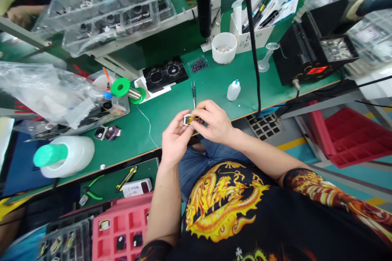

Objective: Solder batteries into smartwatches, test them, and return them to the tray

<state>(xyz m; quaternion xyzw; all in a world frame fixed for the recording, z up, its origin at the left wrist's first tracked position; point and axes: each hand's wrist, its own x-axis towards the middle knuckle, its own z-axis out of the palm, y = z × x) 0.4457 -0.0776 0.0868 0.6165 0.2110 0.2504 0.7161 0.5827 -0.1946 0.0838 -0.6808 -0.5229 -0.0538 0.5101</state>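
- Tabletop (211, 85), green, running across beneath everything at work.
- Clear compartment trays (143, 24), stacked on a raised shelf at the far left and filled with small parts.
- Clear plastic bag (45, 94), crumpled over other items at the left.
- Black station (289, 55) with a lit red display, at the right, a metal-filled holder on its side.
- Pink tray (122, 206), lower left, below the tabletop's near edge, small parts in some of its compartments.
- White jug (78, 153) with a green cap, at the left.
- White box (257, 38), handwritten on the front, packed with pens and syringes.
- Left hand (176, 142), its thumb and fingers clamped on one side of the small framed piece.
- Right hand (214, 122), fingertips together on the piece's other side, at its yellow strip.
- White cup (219, 56), just beside the box.
- Solder spool (121, 87), green-ended, near the bag.
- Dropper bottle (234, 91), blue-tipped, near the right hand.
- Tweezers (193, 94), points facing away; whether the right hand touches them, I cannot tell.
- Small framed piece (185, 120), white-edged, between both hands at the tabletop's near edge.
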